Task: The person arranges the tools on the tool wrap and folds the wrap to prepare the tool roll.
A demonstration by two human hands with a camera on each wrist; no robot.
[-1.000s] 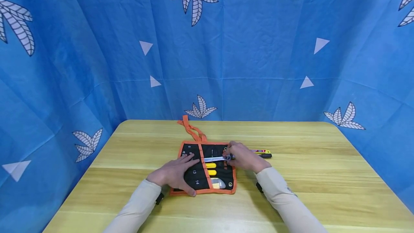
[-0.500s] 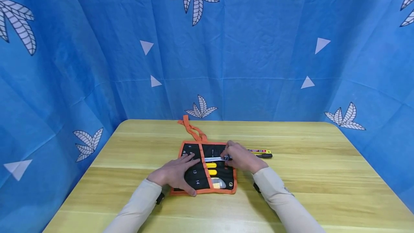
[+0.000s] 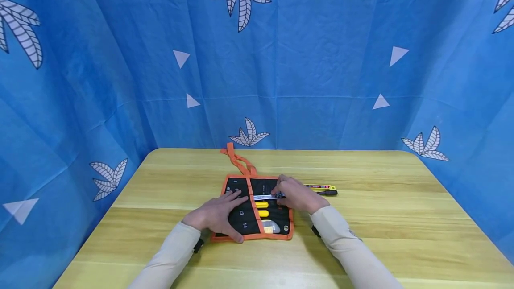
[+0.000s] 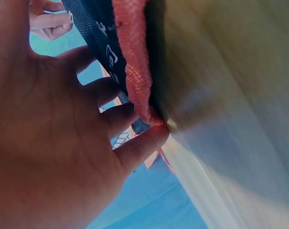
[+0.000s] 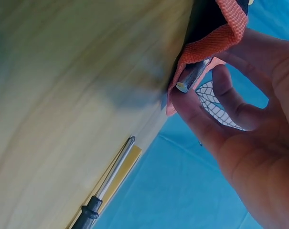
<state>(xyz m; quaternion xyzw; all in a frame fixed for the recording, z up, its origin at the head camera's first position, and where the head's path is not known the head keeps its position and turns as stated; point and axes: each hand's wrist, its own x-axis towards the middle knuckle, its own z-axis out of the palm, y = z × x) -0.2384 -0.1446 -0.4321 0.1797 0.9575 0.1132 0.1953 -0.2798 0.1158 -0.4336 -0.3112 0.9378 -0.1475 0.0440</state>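
Tool roll, black with orange binding, lies unrolled near the middle of the worktop; it is the main container we record. Blue cloth with leaf and triangle prints hangs behind and to both sides of the worktop. We note white numbers, 13 and 14 among them, printed on the roll's left panel. Its pockets hold two yellow-handled tools lying side by side, and nearest the person a pale tool whose kind we cannot tell. Orange ties trail from the roll's far edge toward the cloth.

Our left hand lies flat on the roll's left panel, fingers spread and straight, pressing it down; the left wrist view shows those fingers along the orange edge. Our right hand rests at the roll's right side, its grip closed on a slim metal tool that lies across the roll above the yellow handles. The right wrist view shows the tool's metal end at the orange binding, pinched between thumb and fingers.

Just beyond the right hand, on the bare worktop, we find a screwdriver with a black handle beside a yellow flat tool.
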